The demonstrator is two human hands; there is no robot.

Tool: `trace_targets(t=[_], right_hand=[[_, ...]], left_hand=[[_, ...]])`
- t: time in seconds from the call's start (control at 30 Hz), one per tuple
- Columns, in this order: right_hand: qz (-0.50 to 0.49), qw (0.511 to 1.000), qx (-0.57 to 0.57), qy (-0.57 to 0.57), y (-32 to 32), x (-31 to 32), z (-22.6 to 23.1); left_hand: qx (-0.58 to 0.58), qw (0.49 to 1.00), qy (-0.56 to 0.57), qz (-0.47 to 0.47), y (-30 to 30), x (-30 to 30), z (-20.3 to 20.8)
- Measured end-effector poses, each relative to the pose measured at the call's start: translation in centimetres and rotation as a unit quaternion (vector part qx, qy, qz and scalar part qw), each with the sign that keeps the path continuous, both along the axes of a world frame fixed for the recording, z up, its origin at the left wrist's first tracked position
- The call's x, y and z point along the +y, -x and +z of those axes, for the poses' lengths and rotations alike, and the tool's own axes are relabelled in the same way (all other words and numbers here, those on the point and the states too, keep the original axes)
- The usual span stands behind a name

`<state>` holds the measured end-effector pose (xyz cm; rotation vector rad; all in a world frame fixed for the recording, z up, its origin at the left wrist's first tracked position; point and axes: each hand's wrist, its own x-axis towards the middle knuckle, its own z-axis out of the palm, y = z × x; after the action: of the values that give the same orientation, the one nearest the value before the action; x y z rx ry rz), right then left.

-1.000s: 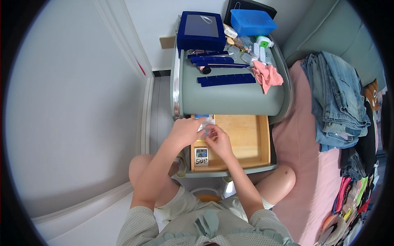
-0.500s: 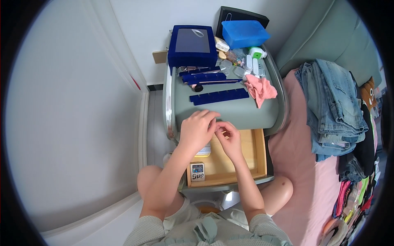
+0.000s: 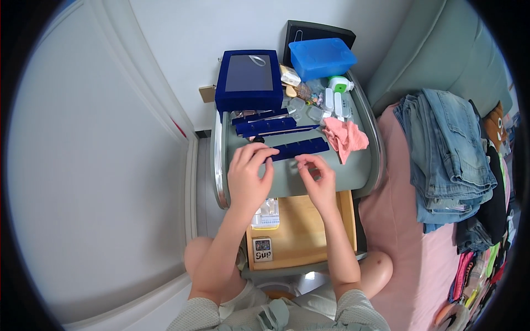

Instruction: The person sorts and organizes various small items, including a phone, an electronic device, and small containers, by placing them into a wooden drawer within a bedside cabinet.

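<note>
A blue velvet strip with small notches lies flat on the grey-green top of a small cabinet. Over its left end are the fingers of my left hand, hiding that end; thumb and index finger are apart, and I see nothing held. My right hand hovers by the strip's near edge, fingers curved and loosely apart, with nothing visible in them. Behind lie more blue velvet strips and, at the back left, a blue velvet box with a clear lid window. A pink cloth rests to the right.
Below my hands an open wooden drawer holds a clear packet and a small square box. At the back are a blue plastic box and several clear containers. Folded jeans lie on the bed at right.
My hands were close together above the drawer's far edge; now they are apart and farther forward, by the front strip. The whole view has shifted slightly.
</note>
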<state>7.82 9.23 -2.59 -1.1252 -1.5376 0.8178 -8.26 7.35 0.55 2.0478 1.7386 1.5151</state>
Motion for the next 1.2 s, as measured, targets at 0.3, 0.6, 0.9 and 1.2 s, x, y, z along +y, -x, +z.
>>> trace_targets(t=[0.3,0.6,0.9,1.2], right_hand=[[-0.054,0.983,-0.147,-0.097,-0.5,4.7,1.8],[-0.086,0.957,-0.245,-0.131,1.2,8.0,2.1],[-0.095,0.954,-0.242,-0.152,2.5,7.6,2.2],[-0.101,0.977,-0.120,-0.144,2.7,6.2,2.8]], left_hand=[[-0.025,0.995,0.010,0.101,2.7,2.2,-0.6],[-0.019,0.987,0.080,0.135,3.1,2.6,-1.6],[0.023,0.992,0.054,0.114,3.0,2.6,-2.3],[-0.094,0.990,0.070,0.076,2.4,1.7,-1.1]])
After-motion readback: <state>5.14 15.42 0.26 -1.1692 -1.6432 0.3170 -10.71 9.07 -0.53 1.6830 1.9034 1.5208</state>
